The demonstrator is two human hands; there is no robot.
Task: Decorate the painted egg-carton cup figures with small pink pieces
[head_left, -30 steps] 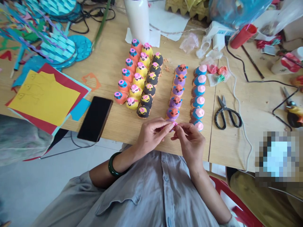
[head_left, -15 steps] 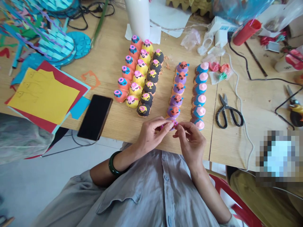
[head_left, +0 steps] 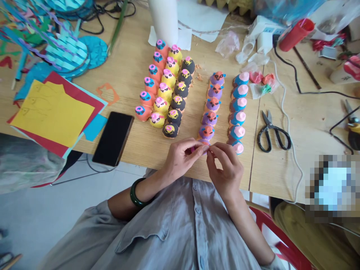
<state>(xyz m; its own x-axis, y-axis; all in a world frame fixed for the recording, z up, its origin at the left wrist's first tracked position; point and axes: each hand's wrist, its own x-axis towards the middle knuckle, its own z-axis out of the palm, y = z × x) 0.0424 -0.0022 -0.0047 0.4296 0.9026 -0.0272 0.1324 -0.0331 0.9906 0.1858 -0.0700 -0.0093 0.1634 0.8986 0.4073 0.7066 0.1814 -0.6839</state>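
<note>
My left hand (head_left: 182, 159) is closed in a pinch on a small magenta piece of clay (head_left: 192, 149), mostly hidden by the fingers. My right hand (head_left: 226, 165) meets its thumb tip with pinched fingertips; what they hold is too small to make out. Both are over the near end of a row of purple clay-covered bumps (head_left: 212, 104) with orange faces and blue ears. Right of it runs a row of blue bumps (head_left: 237, 119) topped with pink. To the left stand orange bumps (head_left: 152, 85), yellow bumps (head_left: 161, 105) and black bumps (head_left: 180, 104), all with clay faces.
Black-handled scissors (head_left: 272, 135) lie to the right beside a white cable (head_left: 284, 108). A phone (head_left: 113, 138) and stacked coloured paper (head_left: 53, 112) are at the left. At the back stand a white cylinder (head_left: 163, 20) and a power strip (head_left: 266, 28). Small clay lumps (head_left: 261, 78) sit in plastic.
My right fingertips have moved slightly left and up against my left thumb tip. Less of the magenta clay shows between the hands. My left hand has barely moved.
</note>
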